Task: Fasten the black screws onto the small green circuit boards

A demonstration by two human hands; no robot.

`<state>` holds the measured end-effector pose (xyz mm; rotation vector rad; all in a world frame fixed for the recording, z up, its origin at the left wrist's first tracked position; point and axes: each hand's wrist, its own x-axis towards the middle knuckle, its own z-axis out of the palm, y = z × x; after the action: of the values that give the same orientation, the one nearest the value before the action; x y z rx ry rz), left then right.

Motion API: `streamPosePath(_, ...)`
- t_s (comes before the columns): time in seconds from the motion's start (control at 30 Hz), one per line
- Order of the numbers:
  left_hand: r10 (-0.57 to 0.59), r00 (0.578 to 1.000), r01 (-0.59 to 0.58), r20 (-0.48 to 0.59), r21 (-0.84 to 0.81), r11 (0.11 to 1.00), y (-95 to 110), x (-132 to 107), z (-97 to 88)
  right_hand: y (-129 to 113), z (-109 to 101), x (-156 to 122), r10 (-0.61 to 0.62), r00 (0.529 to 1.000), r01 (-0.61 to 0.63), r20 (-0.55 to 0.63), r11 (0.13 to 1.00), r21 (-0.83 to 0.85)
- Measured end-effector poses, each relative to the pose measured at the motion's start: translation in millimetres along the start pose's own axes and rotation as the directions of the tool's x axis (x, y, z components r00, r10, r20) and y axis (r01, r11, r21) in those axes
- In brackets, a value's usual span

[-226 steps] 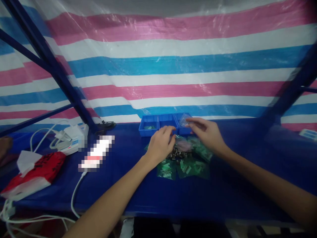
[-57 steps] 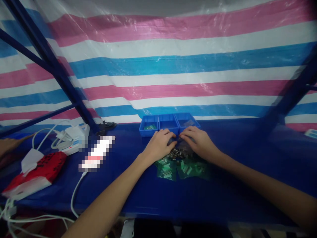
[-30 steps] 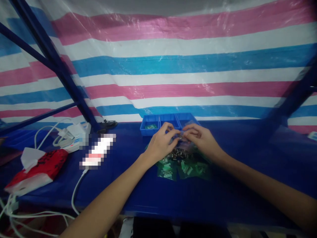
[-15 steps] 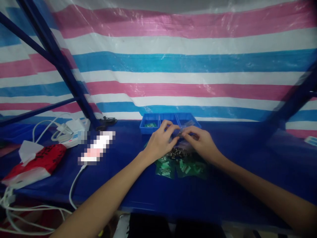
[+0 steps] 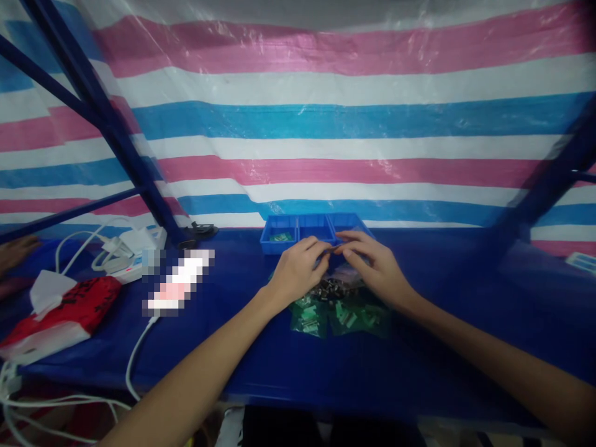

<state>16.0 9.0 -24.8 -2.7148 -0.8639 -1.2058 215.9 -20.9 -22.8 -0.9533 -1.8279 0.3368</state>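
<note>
My left hand (image 5: 298,268) and my right hand (image 5: 372,264) meet fingertip to fingertip over a heap of small packets on the blue table (image 5: 279,366). Both pinch a small clear plastic bag (image 5: 336,249) between them. Under the hands lie a pile of small dark metal parts (image 5: 331,287) and several green packets (image 5: 342,315). Just behind the hands stands a blue tray (image 5: 316,231) with three compartments; the left one holds a green packet.
A red and white tissue pack (image 5: 56,316) lies at the left, with a white power strip and cables (image 5: 123,257) behind it. Another person's hand (image 5: 16,251) shows at the left edge. Blue frame posts (image 5: 112,136) and a striped tarp stand behind.
My hands have lifted from the pile and come together pinching the small clear bag. The view has shifted slightly. The other person's hand has reappeared at the left edge.
</note>
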Motion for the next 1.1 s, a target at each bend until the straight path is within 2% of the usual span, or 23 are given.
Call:
streamPosePath(0.1, -0.035, 0.999, 0.035, -0.009, -0.011, 0.999, -1, 0, 0.1, -1, 0, 0, -0.007, 1.0, 0.007, 0.016, 1.0, -0.013)
streamPosePath(0.2, -0.069, 0.998, 0.069, -0.012, -0.035, 0.997, -1, -1, 0.6, -1, 0, 1, 0.089, 0.996, -0.089, 0.01, 0.996, 0.019)
streamPosePath(0.37, -0.071, 0.995, 0.072, 0.067, -0.01, 0.997, -2, -2, 2.4, 0, -2, 2, 0.22, 0.975, -0.221, 0.011, 0.972, 0.079)
streamPosePath(0.53, -0.047, 0.999, 0.047, 0.02, 0.004, 0.999, -3, -2, 2.8, 4, 2, 2, 0.205, 0.978, -0.209, 0.044, 0.953, 0.217)
streamPosePath(0.6, -0.038, 0.999, 0.038, 0.008, -0.004, 0.999, -2, -1, 2.0, 6, 4, 0, 0.195, 0.981, -0.196, 0.02, 0.97, 0.145)
streamPosePath(0.7, -0.049, 0.999, 0.048, -0.01, -0.038, 0.998, -2, -1, 1.8, 9, 6, -1, 0.146, 0.989, -0.144, 0.007, 0.986, -0.087)
streamPosePath(0.77, -0.074, 0.997, 0.073, -0.009, -0.072, 0.995, -2, -2, 2.5, 10, 4, 0, 0.121, 0.993, -0.118, 0.014, 0.981, -0.155)
streamPosePath(0.9, -0.117, 0.993, 0.117, 0.004, -0.112, 0.987, -3, -3, 3.7, 16, -7, 9, 0.195, 0.98, -0.2, -0.05, 0.97, -0.137)
streamPosePath(1.03, -0.107, 0.994, 0.105, -0.021, -0.076, 0.991, -4, -2, 3.2, 32, -22, 23, 0.314, 0.931, -0.313, -0.185, 0.949, 0.033)
streamPosePath(1.1, -0.114, 0.993, 0.114, -0.004, -0.048, 0.992, -3, -2, 2.7, 40, -26, 28, 0.325, 0.915, -0.334, -0.24, 0.943, 0.002)
